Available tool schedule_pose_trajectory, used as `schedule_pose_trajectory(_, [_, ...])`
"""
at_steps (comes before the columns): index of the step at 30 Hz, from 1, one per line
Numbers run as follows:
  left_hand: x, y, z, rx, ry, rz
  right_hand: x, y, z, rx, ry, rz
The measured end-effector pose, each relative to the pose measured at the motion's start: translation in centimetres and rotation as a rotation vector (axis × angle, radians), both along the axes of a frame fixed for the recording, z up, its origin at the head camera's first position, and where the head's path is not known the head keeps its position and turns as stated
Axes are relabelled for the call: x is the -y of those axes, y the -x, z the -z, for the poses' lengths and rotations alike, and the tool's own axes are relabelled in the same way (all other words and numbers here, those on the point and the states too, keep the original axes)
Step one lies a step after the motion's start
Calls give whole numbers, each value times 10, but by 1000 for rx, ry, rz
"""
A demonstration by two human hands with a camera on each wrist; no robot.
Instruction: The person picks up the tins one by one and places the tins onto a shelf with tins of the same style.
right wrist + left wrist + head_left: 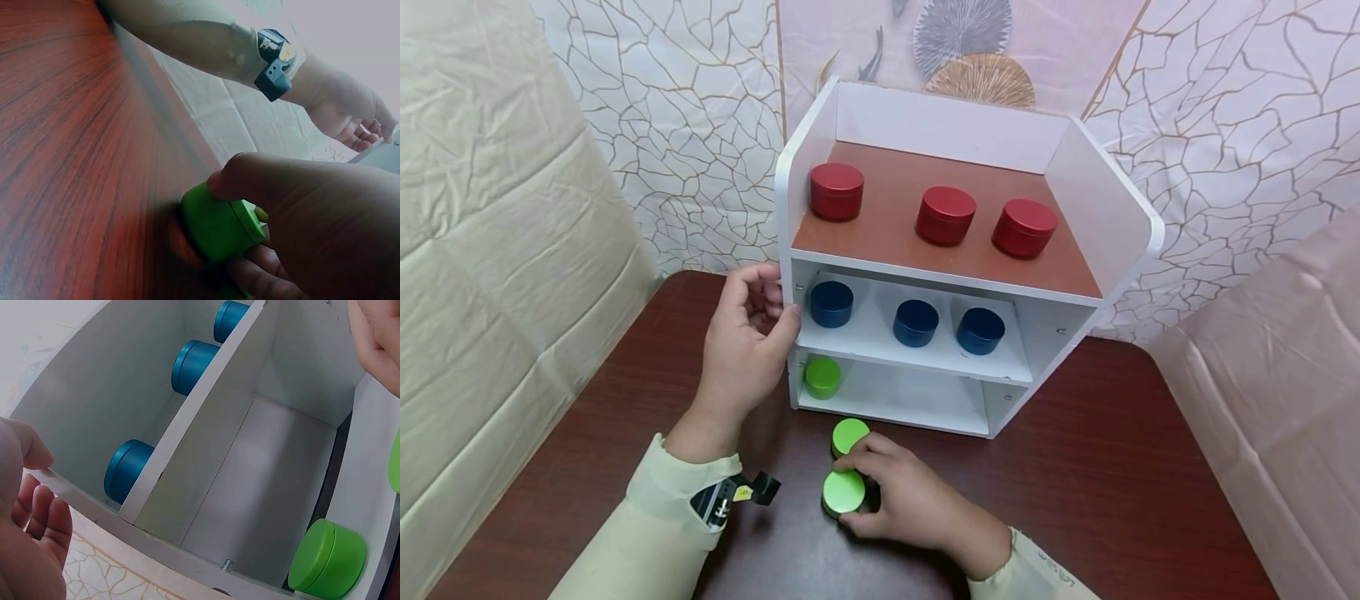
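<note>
My right hand point(913, 496) pinches a round green tin point(843, 492) between thumb and fingers, low over the table in front of the shelf. Just behind it, a second green tin point(849, 435) stands on the table beside my fingertips. My left hand point(737, 354) holds the left side panel of the white shelf unit point(910, 364), thumb at the front edge and fingers curled along the outside. Inside the bottom compartment, at its left end, sits another green tin point(328, 559). The right wrist view shows the pinched tin point(219, 222) side-on, with the thumb on it.
Three blue tins point(915, 323) stand on the middle level. On the brown top level are three red tins point(946, 216). The dark wooden table point(1112, 483) extends on both sides of the unit. Patterned cloth point(700, 125) hangs behind, with pale cloth point(482, 217) at the left.
</note>
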State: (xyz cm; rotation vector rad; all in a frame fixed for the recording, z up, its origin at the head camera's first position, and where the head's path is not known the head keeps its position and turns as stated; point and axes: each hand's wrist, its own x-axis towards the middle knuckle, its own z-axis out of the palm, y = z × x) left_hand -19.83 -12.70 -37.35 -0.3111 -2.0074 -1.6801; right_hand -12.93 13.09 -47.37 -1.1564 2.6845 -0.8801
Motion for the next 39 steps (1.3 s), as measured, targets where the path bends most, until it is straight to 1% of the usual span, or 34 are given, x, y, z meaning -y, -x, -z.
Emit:
schedule_pose_trajectory(7, [0,0,0,1,0,3,0,-1,0,25,6,-3])
schedule_pose_trajectory(17, [0,0,1,1,-1,5,-1,-3,-5,32,42,-20])
schedule_pose_trajectory(24, [0,0,0,5,-1,6,-4,-2,-10,-12,73,-17])
schedule_pose_trajectory(29, [1,-1,0,8,-3,9,-5,-1,-13,-7,82,-4])
schedule_pose_trajectory(39, [0,0,-1,4,-10,5,-10,2,-23,19,81,51])
